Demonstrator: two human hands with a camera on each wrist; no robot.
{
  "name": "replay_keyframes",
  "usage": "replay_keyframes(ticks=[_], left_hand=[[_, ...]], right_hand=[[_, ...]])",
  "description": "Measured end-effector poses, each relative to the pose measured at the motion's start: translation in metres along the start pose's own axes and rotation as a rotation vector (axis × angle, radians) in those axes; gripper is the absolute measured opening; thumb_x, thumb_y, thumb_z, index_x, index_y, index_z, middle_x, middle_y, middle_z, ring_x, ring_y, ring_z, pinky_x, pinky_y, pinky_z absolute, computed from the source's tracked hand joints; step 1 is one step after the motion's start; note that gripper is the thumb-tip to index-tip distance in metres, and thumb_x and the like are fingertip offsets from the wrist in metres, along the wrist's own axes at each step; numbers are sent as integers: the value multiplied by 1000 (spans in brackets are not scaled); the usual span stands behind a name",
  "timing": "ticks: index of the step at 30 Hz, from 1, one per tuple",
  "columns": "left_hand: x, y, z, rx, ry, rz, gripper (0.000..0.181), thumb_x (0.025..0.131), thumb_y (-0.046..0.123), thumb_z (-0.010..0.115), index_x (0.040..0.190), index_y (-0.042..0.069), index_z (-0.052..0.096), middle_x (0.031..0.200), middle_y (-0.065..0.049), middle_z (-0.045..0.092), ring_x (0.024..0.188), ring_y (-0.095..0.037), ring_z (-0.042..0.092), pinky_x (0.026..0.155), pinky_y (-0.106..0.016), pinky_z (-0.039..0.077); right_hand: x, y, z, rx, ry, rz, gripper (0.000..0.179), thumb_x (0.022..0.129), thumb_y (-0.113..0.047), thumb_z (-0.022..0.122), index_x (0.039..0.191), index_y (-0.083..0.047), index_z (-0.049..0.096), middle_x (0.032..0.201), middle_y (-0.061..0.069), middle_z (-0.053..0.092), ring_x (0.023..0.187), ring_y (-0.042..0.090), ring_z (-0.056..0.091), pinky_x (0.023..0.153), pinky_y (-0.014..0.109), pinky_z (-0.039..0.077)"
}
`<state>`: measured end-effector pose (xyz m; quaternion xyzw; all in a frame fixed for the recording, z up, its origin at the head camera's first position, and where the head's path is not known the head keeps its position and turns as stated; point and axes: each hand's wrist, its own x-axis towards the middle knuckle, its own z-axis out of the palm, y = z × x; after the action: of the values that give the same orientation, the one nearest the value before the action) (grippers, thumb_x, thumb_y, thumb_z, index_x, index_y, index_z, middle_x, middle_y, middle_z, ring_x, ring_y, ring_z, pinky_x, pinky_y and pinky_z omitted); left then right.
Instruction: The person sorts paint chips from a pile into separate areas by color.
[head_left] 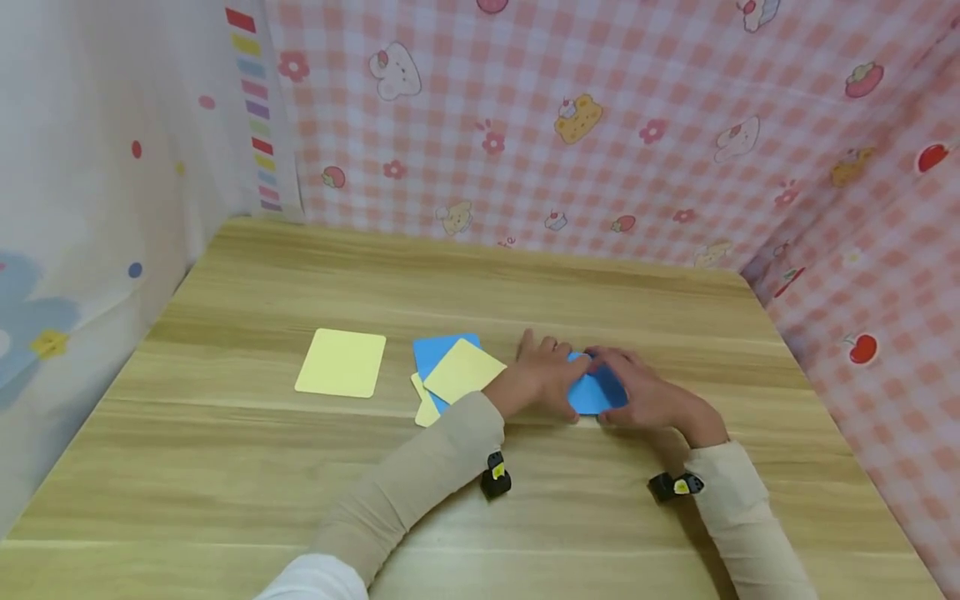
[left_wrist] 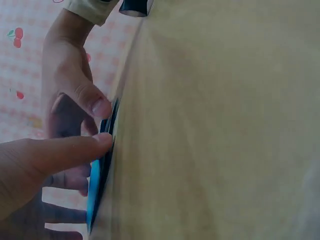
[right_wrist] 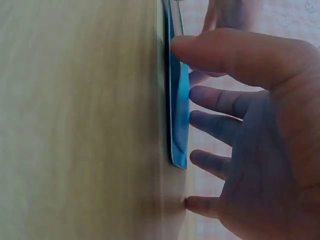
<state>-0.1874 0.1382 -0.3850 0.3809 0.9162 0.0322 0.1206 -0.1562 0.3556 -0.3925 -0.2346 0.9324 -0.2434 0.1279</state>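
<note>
A blue square card [head_left: 589, 395] lies on the table between both hands, its right part bent up and shaded. My left hand [head_left: 542, 377] holds its left side, the thumb at the near edge and the other fingers toward the far edge. From the right, my right hand [head_left: 647, 395] holds the card with its thumb at the near corner and fingers at the far side. In the right wrist view, the blue card [right_wrist: 179, 115] shows edge-on with a raised flap beside the fingertips [right_wrist: 200, 117]. The left wrist view shows the left thumb [left_wrist: 95, 145] across the card's edge.
Left of the hands, a yellow card [head_left: 463, 372] overlaps a blue card [head_left: 435, 350], with another yellow card [head_left: 425, 407] partly under them. A separate yellow card [head_left: 341, 363] lies farther left on the wooden table [head_left: 225, 467]. Patterned cloth [head_left: 525, 100] hangs behind.
</note>
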Motion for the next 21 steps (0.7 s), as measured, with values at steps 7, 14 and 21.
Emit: replay_keyframes(ticks=[7,14,21], left_hand=[[-24,-4,-45,-122,70,41,73,86,61,72,145,31,41,166,-8,22,153,-37,14,117,-67,4],[-64,-13,-88,-169,224,74,69,86,63,71,139,29,44,166,-7,21,153,-39,13,117,-68,4],[-98,-48,-84,-196,310,40,65,85,56,75,135,23,49,162,-9,29,151,-38,19,115,-70,6]], right_hand=[[-11,-24,-33,43,65,-51,66,86,-14,79,139,-8,42,164,14,18,149,46,4,106,77,16],[-24,-48,-58,34,150,-100,52,90,-15,77,130,-8,45,166,13,11,148,45,4,103,77,19],[-2,-79,-35,24,102,-141,50,90,-15,77,129,-11,45,166,10,14,151,38,6,109,71,22]])
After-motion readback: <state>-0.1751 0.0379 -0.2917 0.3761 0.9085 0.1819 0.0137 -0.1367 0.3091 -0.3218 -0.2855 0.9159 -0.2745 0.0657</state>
